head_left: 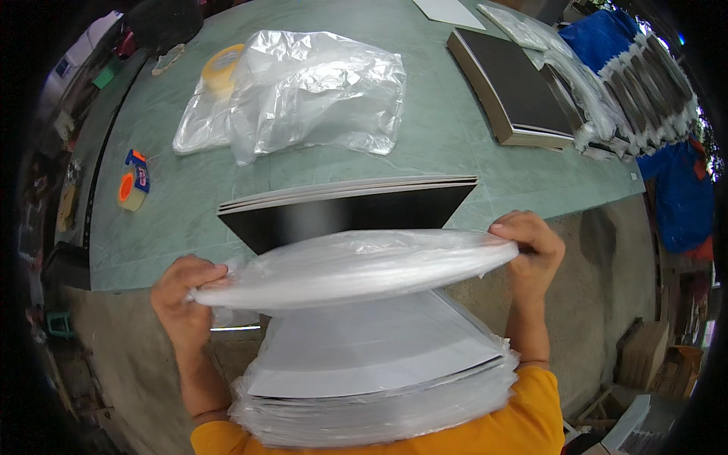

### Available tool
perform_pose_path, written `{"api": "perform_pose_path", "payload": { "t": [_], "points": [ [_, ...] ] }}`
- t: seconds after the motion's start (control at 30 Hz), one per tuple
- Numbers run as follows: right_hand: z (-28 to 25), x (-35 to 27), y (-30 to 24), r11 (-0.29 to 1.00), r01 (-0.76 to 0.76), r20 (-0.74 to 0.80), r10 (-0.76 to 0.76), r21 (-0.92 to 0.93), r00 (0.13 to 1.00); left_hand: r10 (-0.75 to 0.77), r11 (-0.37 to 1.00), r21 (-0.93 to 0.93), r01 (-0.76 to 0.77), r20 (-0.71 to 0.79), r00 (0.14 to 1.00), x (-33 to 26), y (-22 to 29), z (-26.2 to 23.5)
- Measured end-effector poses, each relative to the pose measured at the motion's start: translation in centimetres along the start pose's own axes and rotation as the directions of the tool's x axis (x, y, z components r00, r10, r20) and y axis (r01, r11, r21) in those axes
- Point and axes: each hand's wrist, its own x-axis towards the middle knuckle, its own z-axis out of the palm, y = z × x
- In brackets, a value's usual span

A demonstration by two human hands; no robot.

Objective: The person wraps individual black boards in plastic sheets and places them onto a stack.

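My left hand [180,299] grips the left corner of a clear plastic bag [356,265] and my right hand [533,241] grips its right corner, holding the bag's mouth stretched wide. A stack of thin boards [345,208], black on top with pale edges, reaches from the table edge toward the bag's mouth. Below the bag, against my body, rests a bagged stack of flat boards [371,383] with a white top sheet.
The green table [447,136] carries crumpled clear plastic bags [311,91], a yellowish tape roll [220,68], an orange tape dispenser [133,182] and another black board stack [516,87]. More bagged boards on blue cloth [637,83] lie at the right.
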Motion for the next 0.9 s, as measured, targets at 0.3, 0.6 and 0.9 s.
{"api": "perform_pose_path", "payload": {
  "t": [0.3, 0.6, 0.9],
  "points": [
    [2.7, -10.6, 14.6, 0.092, -0.927, 0.755, 0.553, 0.365, 0.352, -0.157, 0.332, -0.649, 0.685, 0.678, 0.718, -11.1, -13.0, 7.0],
    [5.0, -12.4, 15.6, 0.663, -0.589, 0.433, 0.749, -0.462, 0.502, -0.63, 0.758, 0.45, 0.473, 0.693, 0.35, -10.9, -14.3, 8.2],
    [8.1, -4.4, 2.1, 0.722, -0.609, 0.928, -0.368, 0.328, 0.063, 0.407, 0.602, -0.48, 0.639, 0.872, 0.272, -1.5, 1.2, 7.0]
  ]
}}
